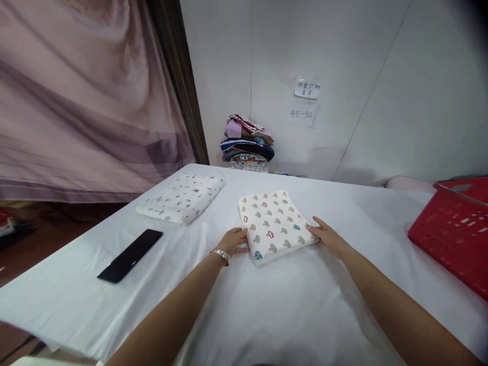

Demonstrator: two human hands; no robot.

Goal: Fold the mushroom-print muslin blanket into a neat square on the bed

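A folded white cloth (272,223) with a print of grey, red and blue mushrooms lies on the white-covered table in front of me. My left hand (233,242) holds its left edge, the fingertips partly hidden at the fold. At the near right corner, my right hand (325,235) pinches the cloth, one finger sticking out past the edge. Both hands keep the cloth low over the table. Farther left rests a second folded white cloth (183,197) with a small grey print, apart from my hands.
A black phone-like slab (130,255) lies at the left on the white tablecloth (297,305). On the right stands a red plastic basket (453,229). Behind the table rises a pile of folded fabrics (247,145) by the wall. A pink curtain (84,101) hangs at the left.
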